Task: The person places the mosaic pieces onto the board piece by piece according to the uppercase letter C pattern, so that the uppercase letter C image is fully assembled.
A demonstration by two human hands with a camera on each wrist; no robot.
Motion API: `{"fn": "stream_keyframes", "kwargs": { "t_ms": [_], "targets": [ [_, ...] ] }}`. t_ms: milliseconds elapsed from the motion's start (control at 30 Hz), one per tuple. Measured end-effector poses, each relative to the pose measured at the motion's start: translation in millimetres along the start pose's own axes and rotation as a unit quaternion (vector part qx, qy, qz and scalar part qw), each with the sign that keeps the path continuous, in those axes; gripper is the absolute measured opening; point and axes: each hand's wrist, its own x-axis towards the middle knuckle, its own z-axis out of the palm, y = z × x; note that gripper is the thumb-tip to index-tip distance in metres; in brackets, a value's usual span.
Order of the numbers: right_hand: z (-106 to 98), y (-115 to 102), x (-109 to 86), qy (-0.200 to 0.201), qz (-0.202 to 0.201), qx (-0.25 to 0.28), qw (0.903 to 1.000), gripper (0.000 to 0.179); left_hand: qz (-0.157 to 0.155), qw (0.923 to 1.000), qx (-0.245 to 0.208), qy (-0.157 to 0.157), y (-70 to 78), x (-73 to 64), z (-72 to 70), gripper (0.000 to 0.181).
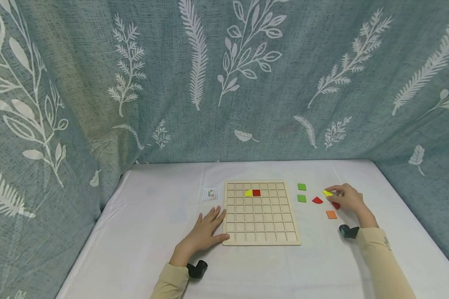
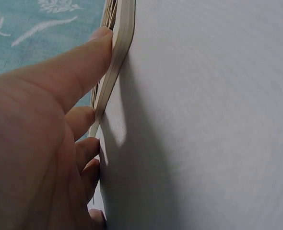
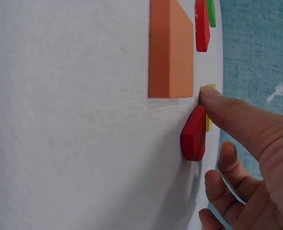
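The small yellow piece (image 1: 327,193) is on the right side of the table (image 1: 153,228), between the thumb and finger of the right hand (image 1: 347,198). This grip is narrowed to a light pinch on the piece; whether it is already lifted, I cannot tell. For doing this well, I think the pinch should be at the edges, and the lift straight up, because a red piece (image 1: 336,205) lies just beside, under the hand, and could be pushed. The left hand (image 1: 205,230) holds nothing: its fingers are spread, and the thumb rests on the rim of the gridded board (image 1: 262,243), which should help to keep it steady.

The pieces look like painted wood, flat and smooth, with clean edges. Nearby are a red fan shape (image 1: 317,200), an orange square (image 1: 331,214) and two green squares (image 1: 302,192). The board is pale wood, with thin ridges making square cells; a yellow quarter-round (image 1: 248,193) and a red square (image 1: 256,193) sit in it, side by side. White, slightly wrinkled cloth covers the table.
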Motion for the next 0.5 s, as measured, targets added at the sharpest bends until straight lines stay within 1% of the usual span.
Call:
{"fn": "stream_keyframes", "kwargs": {
  "t_ms": [200, 500],
  "targets": [
    [2.6, 0.6, 0.5, 0.019, -0.006, 0.004, 0.9998, 0.035, 0.001, 1.0, 0.0, -0.003, 0.1, 0.0, -0.6, 0.074],
    [5.7, -6.7, -2.1, 0.038, -0.023, 0.009, 0.999, 0.037, -0.002, 1.0, -0.001, -0.003, 0.9, -0.1, -0.3, 0.073]
  ]
}}
